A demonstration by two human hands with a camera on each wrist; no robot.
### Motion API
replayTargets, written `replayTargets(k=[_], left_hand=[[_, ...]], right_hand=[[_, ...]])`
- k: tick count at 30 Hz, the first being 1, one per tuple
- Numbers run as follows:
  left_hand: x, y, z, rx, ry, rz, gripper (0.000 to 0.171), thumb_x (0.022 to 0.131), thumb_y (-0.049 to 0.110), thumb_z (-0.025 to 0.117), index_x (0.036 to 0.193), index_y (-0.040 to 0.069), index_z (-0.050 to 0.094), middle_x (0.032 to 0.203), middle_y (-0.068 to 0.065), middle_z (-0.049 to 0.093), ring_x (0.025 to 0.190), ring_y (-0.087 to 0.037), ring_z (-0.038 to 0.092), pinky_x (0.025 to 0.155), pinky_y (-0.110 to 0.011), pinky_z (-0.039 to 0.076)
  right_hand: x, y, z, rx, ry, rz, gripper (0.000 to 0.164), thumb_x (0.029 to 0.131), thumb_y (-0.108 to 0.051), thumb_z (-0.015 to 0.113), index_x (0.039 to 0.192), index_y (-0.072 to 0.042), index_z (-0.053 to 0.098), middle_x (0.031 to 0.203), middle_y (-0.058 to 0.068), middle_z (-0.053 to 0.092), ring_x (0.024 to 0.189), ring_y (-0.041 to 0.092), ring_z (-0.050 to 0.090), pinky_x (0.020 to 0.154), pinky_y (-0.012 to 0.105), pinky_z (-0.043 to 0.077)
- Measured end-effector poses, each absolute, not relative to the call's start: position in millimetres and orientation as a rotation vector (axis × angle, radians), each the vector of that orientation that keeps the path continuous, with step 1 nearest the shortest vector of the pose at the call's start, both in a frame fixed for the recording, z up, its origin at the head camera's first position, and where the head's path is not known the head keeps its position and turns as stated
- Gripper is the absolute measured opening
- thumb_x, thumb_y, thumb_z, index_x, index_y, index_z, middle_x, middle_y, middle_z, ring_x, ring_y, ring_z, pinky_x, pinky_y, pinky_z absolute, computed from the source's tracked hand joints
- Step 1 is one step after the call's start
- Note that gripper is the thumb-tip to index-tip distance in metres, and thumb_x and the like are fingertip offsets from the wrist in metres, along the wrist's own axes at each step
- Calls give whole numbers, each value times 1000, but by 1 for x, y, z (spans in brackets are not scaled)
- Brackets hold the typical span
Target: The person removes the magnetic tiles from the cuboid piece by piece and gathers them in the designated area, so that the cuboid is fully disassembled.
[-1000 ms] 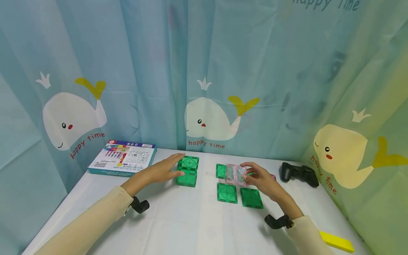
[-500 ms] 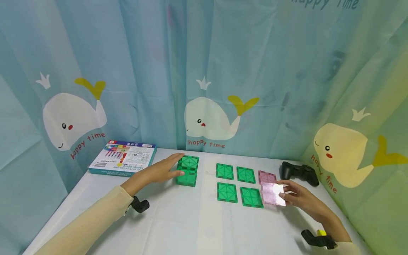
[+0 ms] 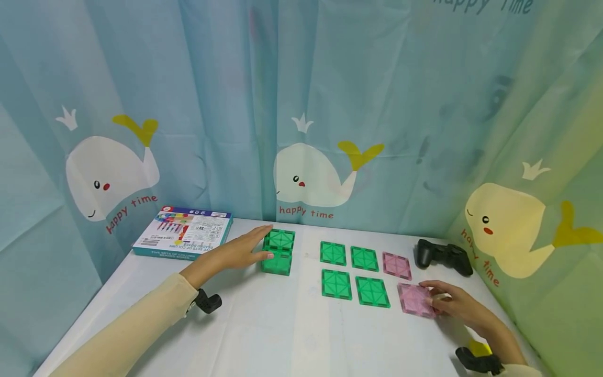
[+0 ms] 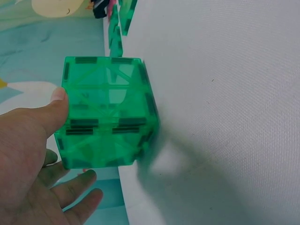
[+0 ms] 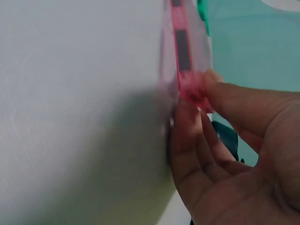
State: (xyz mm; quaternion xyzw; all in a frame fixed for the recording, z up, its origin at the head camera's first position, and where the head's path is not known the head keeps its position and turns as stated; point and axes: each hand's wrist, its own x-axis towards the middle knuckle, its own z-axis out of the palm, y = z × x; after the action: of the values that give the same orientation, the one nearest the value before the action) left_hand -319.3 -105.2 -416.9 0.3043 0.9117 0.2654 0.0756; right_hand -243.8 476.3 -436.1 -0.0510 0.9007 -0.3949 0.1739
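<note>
A box-shaped build of green magnetic tiles (image 3: 279,252) stands left of the table's middle. Against its left side rests my left hand (image 3: 239,250), thumb touching it and the other fingers stretched out loosely; the left wrist view shows the thumb (image 4: 55,107) at the edge of the green build (image 4: 108,101). On the right, a pink magnetic tile (image 3: 414,299) is pinched at its right edge by my right hand (image 3: 459,303). In the right wrist view, thumb and fingers grip the pink tile's edge (image 5: 183,51); whether it touches the table is hard to tell.
Several green tiles (image 3: 336,284) lie flat in two rows, with another pink tile (image 3: 397,265) at the back row's right end. Behind that sits a black game controller (image 3: 443,256). A boxed set (image 3: 183,233) lies back left. A yellow object (image 3: 479,347) is partly behind my right wrist.
My right hand has carried the pink tile from above the back green tiles to the right and forward, lowering it beside the front row. My left hand has stayed at the green build.
</note>
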Motion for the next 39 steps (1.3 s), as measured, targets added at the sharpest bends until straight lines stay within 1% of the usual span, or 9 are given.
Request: replayTargets(k=[6,10,17,20,22,25,28,35,39], left_hand=[[-319,-105,-417,920,2731,803,85,109,44,58,170,5,13,175,-20,17,162,-38,19,130,-57,22],[-320,-106,-418,924,2733,800,85,109,44,58,170,5,14,175,-21,17,161,-39,20,129,-57,23],[-321,-107,-418,946,2738,788,81,109,40,59,168,2,19,175,-20,19,161,-38,20,130,-55,23],[-321,-106,-417,950,2741,776,80,109,39,59,167,0,21,174,-20,20,161,-38,21,130,-55,24],[-321,-106,-417,951,2740,772,80,109,40,59,167,0,22,175,-20,20,161,-38,21,130,-55,24],[-321,-105,-416,945,2737,768,80,109,42,59,168,2,22,175,-18,19,161,-37,21,130,-55,23],[-322,-106,-415,938,2728,759,80,109,44,57,168,3,21,176,-16,17,162,-36,19,130,-55,22],[-325,-108,-416,963,2703,753,64,117,36,38,167,0,21,176,-15,15,163,-35,15,131,-53,19],[-325,-109,-416,983,2704,749,62,117,33,38,167,-1,22,176,-17,16,162,-36,17,131,-53,20]], right_hand=[[-251,463,-440,-112,2708,-897,41,104,-15,68,140,5,60,116,14,64,100,24,56,80,34,51],[-252,460,-441,-141,2726,-874,37,104,-10,66,137,6,61,114,13,65,98,24,56,80,36,50],[-257,456,-439,-248,2740,-821,33,101,0,65,133,9,62,109,13,65,93,22,55,73,27,50],[-258,447,-435,-280,2799,-741,35,99,1,67,133,8,62,110,17,64,93,25,57,73,32,53],[-258,437,-431,-276,2870,-658,37,98,-3,69,134,6,62,111,22,63,95,30,59,75,40,56],[-258,418,-426,-280,2984,-566,40,98,-7,72,135,2,62,115,28,60,102,38,61,79,53,60],[-260,392,-423,-354,3046,-593,41,98,-9,73,136,1,61,118,29,58,105,41,61,82,58,60],[-269,312,-416,-663,2979,-724,41,104,-15,69,140,0,58,122,21,66,104,31,67,83,46,63],[-275,263,-417,-853,2927,-755,41,106,-18,67,144,-6,57,129,16,66,106,27,68,89,43,61]])
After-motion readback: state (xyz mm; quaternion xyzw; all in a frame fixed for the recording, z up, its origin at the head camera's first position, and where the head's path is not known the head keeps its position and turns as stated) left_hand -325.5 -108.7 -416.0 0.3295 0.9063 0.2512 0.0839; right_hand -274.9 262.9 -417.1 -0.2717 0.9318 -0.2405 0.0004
